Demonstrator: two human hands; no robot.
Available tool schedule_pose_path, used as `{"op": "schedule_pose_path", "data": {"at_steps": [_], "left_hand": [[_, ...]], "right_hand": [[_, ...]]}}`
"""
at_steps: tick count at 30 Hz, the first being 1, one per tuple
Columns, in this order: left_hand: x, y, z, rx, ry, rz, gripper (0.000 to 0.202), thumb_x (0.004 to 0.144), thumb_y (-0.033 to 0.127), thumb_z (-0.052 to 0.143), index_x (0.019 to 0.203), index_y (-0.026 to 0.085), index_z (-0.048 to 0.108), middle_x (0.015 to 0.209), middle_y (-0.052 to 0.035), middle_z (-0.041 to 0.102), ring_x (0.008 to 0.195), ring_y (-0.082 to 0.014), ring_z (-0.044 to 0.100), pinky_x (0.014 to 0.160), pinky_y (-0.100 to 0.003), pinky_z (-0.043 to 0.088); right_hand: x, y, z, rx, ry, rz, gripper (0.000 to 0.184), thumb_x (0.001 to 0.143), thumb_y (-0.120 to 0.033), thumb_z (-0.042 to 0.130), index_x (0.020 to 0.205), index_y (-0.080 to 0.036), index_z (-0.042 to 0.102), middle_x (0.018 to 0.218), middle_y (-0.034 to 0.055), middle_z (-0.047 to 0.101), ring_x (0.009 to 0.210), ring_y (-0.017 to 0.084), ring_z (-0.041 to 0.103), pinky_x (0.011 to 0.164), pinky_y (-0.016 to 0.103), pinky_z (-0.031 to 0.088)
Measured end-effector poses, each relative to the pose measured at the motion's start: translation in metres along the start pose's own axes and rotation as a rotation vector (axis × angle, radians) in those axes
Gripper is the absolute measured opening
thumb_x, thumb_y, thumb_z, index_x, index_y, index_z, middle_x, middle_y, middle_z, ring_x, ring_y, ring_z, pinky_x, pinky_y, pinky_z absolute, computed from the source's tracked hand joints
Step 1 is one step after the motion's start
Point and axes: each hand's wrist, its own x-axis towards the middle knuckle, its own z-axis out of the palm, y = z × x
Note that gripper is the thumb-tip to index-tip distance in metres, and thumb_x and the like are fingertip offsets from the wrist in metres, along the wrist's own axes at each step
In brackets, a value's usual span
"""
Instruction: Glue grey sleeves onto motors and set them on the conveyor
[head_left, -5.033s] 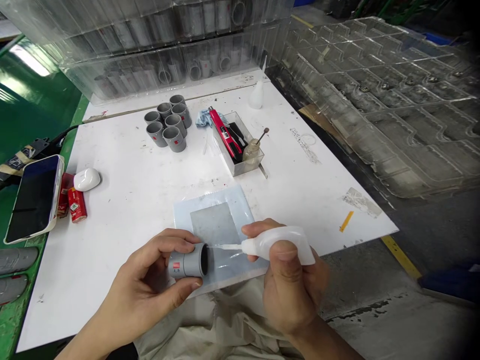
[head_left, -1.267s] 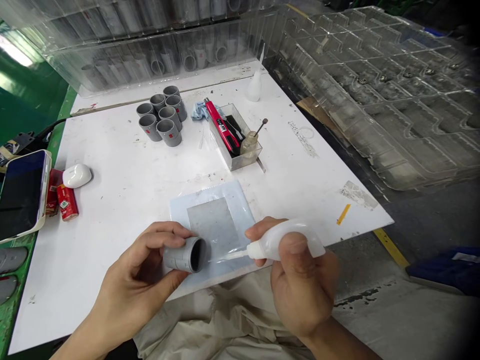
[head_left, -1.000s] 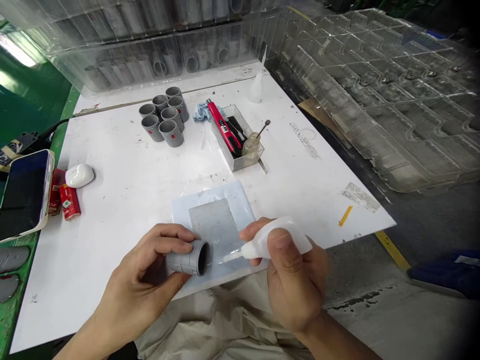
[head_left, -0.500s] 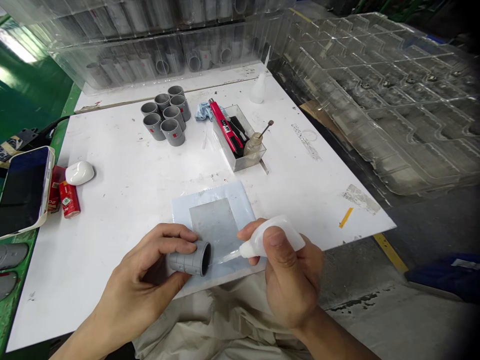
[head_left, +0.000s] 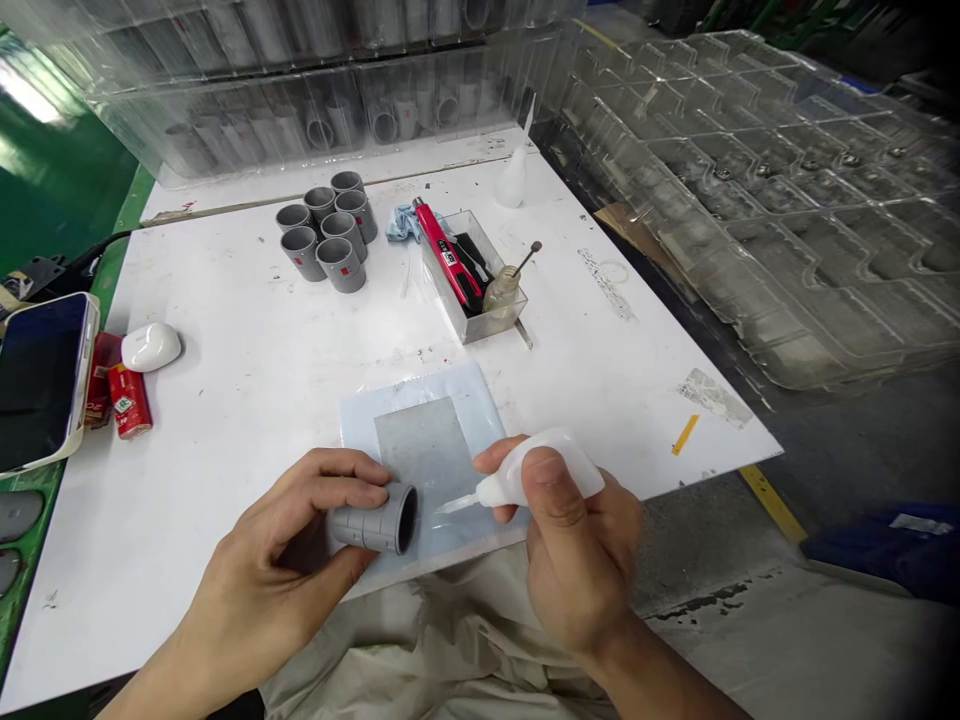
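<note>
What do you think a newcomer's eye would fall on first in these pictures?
Front and centre, the left hand holds a grey pipe fitting while the right hand aims a white squeeze bottle at its open end. Beyond them, grey fittings stand clustered on the white table, and large clear plastic trays fill the upper right.

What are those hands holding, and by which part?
The left hand grips a grey plastic pipe coupling around its body; the right hand pinches a white squeeze bottle by its body.
</note>
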Motion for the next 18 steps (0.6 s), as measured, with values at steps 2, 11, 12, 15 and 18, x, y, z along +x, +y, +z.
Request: {"op": "schedule_pose_path", "data": {"at_steps": [2, 11, 12, 15, 18], "left_hand": [[-0.0001, 0.0002, -0.0003, 0.002, -0.002, 0.001, 0.041, 0.098, 0.005, 0.063, 0.119, 0.04, 0.069, 0.127, 0.0018, 0.068, 0.123, -0.0139, 0.069, 0.094, -0.018, 0.058], [-0.001, 0.0, 0.0001, -0.021, -0.003, -0.006, 0.043, 0.098, 0.003, 0.062, 0.119, 0.039, 0.069, 0.128, 0.0024, 0.067, 0.122, -0.0135, 0.069, 0.095, -0.018, 0.057], [-0.0012, -0.0001, 0.0002, -0.029, 0.0, -0.009, 0.043, 0.098, 0.003, 0.062, 0.119, 0.039, 0.07, 0.128, 0.002, 0.067, 0.122, -0.0139, 0.069, 0.096, -0.019, 0.057], [-0.0015, -0.0005, 0.0011, -0.054, 0.007, -0.02, 0.041, 0.098, 0.004, 0.064, 0.119, 0.039, 0.071, 0.128, 0.0009, 0.069, 0.123, -0.0156, 0.069, 0.097, -0.021, 0.057], [-0.0025, -0.0009, 0.0026, -0.058, 0.046, -0.048, 0.041, 0.097, 0.009, 0.071, 0.122, 0.041, 0.074, 0.13, 0.0006, 0.071, 0.123, -0.0172, 0.069, 0.097, -0.021, 0.057]], "right_hand": [[-0.0004, 0.001, 0.0, -0.017, 0.01, -0.008, 0.035, 0.108, -0.049, 0.064, 0.091, -0.026, 0.084, 0.067, -0.0005, 0.068, 0.062, 0.013, 0.063, 0.058, 0.025, 0.049], [-0.0012, 0.0033, 0.0011, -0.046, 0.084, -0.019, 0.038, 0.108, -0.051, 0.063, 0.092, -0.025, 0.085, 0.069, 0.0003, 0.072, 0.064, 0.015, 0.065, 0.059, 0.026, 0.051], [-0.0009, 0.003, 0.0016, -0.049, 0.093, -0.018, 0.038, 0.108, -0.051, 0.064, 0.092, -0.024, 0.085, 0.07, 0.0009, 0.073, 0.063, 0.015, 0.065, 0.058, 0.027, 0.05], [0.0002, 0.0004, 0.0033, -0.015, 0.127, -0.033, 0.04, 0.106, -0.052, 0.065, 0.088, -0.021, 0.084, 0.073, 0.0031, 0.075, 0.062, 0.017, 0.064, 0.058, 0.03, 0.05], [0.001, -0.0029, 0.0037, 0.047, 0.173, -0.057, 0.044, 0.106, -0.055, 0.064, 0.084, -0.021, 0.083, 0.076, 0.0051, 0.076, 0.059, 0.018, 0.063, 0.056, 0.033, 0.049]]}}
